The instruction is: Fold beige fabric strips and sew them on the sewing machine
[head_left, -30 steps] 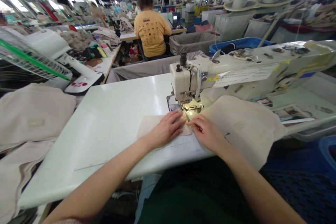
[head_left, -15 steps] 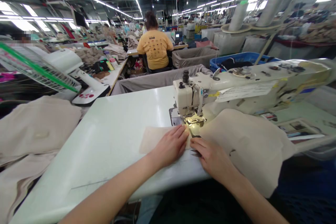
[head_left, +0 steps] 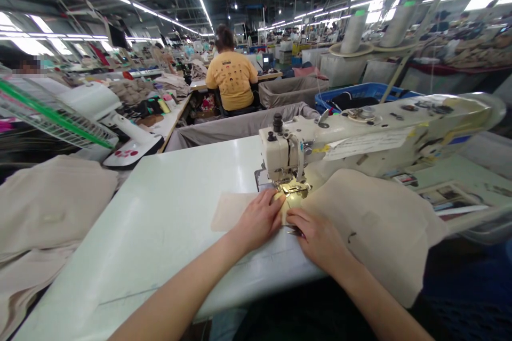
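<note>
While the small beige panel [head_left: 230, 212] lies flat on the table [head_left: 176, 224], just before the sewing machine [head_left: 276, 154], the left hand [head_left: 260, 219] presses it, fingers outstretched. Right hand [head_left: 318, 234]: fingers curled around a pointed metal tool [head_left: 295, 232]. Larger beige cloth [head_left: 376, 218] spreads rightward. Risks: a slip could nick the panel; fingertips near the stitching area could get caught if the machine runs.
</note>
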Demonstrator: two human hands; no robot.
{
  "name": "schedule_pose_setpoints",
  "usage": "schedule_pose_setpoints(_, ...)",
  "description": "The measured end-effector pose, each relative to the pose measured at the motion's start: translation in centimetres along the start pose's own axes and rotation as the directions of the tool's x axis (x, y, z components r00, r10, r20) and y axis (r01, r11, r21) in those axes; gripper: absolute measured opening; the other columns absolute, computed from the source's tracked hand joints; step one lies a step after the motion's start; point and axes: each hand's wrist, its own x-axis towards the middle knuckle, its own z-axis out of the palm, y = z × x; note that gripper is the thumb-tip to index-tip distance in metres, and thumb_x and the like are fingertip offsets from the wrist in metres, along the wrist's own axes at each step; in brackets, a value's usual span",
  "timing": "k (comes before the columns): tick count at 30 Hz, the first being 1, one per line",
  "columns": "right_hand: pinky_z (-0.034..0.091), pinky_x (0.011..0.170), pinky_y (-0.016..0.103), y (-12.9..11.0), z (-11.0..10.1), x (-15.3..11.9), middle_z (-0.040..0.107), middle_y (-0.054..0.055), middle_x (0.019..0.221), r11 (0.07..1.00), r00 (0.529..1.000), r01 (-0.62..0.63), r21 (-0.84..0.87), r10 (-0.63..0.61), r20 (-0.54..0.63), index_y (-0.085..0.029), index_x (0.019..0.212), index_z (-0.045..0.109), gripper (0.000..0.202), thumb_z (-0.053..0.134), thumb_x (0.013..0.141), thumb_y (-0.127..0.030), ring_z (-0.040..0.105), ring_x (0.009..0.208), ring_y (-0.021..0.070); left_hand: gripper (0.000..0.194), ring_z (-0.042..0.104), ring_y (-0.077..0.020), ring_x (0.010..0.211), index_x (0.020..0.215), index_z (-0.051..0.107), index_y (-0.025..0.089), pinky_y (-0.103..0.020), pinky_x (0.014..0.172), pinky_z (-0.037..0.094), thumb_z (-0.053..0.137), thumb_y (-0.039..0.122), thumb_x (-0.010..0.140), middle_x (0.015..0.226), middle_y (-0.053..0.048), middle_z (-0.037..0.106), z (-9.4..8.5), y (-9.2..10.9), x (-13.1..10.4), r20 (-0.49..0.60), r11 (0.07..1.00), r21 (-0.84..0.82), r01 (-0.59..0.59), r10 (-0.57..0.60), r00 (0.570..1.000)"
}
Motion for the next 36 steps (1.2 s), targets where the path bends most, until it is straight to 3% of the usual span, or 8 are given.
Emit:
schedule_pose_setpoints(9, 0.054, 0.090, 0.029, 0.2, 0.1, 0.0, 0.068, 0.006, 0.125, 1.000, 1.000, -0.006, 0.006, 0.006, 0.007, -0.020, 0.106, 0.069, 0.041, 0.050, 0.078, 0.003, 0.068, 0.106, 0.0221, 0.035, 0.050, -0.0285, 0.125, 0.133, 0.050, 0.018, -0.048, 0.105, 0.050, 0.047, 0.021, 0.097, 0.129, -0.015, 0.052, 0.1, 0.1, 0.0, -0.048, 1.000, -0.005, -0.011, 0.011, 0.999)
schedule_pose_setpoints(23, 0.056, 0.089, 0.033, -0.4, -0.8, 0.7, 0.067, 0.007, 0.129, 0.997, 0.994, -0.034, -0.067, 0.041, 0.099, -0.019, 0.116, 0.069, 0.044, 0.049, 0.081, 0.000, 0.069, 0.105, 0.0242, 0.036, 0.047, -0.0314, 0.134, 0.133, 0.051, 0.013, -0.050, 0.110, 0.047, 0.048, 0.020, 0.098, 0.135, -0.018, 0.053, -0.2, -0.3, -0.1, -0.018, 0.996, 0.075, -0.053, 0.054, 0.998)
schedule_pose_setpoints(27, 0.053, 0.098, 0.033, -0.3, -0.4, -0.2, 0.064, 0.009, 0.133, 1.000, 0.997, -0.003, -0.023, 0.005, 0.080, -0.016, 0.124, 0.066, 0.053, 0.048, 0.077, 0.001, 0.065, 0.114, 0.0243, 0.029, 0.057, -0.0286, 0.121, 0.123, 0.058, 0.011, -0.043, 0.102, 0.055, 0.051, 0.013, 0.095, 0.124, -0.015, 0.062, -0.4, 1.2, -1.4, 0.061, 0.990, 0.082, -0.117, 0.112, 0.992)
schedule_pose_setpoints(30, 0.053, 0.099, 0.033, -0.1, 0.0, -0.8, 0.063, 0.010, 0.136, 1.000, 0.998, 0.006, -0.004, -0.006, 0.059, -0.015, 0.128, 0.064, 0.056, 0.047, 0.077, 0.001, 0.064, 0.117, 0.0239, 0.027, 0.060, -0.0283, 0.117, 0.120, 0.060, 0.009, -0.042, 0.101, 0.056, 0.051, 0.016, 0.095, 0.120, -0.014, 0.065, -0.6, 2.0, -2.3, 0.052, 0.983, 0.069, -0.168, 0.165, 0.985)
schedule_pose_setpoints(36, 0.054, 0.097, 0.034, 0.1, -0.3, 0.5, 0.061, 0.009, 0.138, 0.999, 0.994, -0.032, -0.026, 0.035, 0.103, -0.016, 0.130, 0.064, 0.053, 0.048, 0.082, -0.002, 0.066, 0.114, 0.0244, 0.023, 0.060, -0.0280, 0.114, 0.111, 0.065, 0.010, -0.043, 0.100, 0.057, 0.050, 0.019, 0.096, 0.113, -0.014, 0.065, -1.0, 1.0, -1.5, 0.031, 0.986, 0.027, -0.167, 0.166, 0.986)
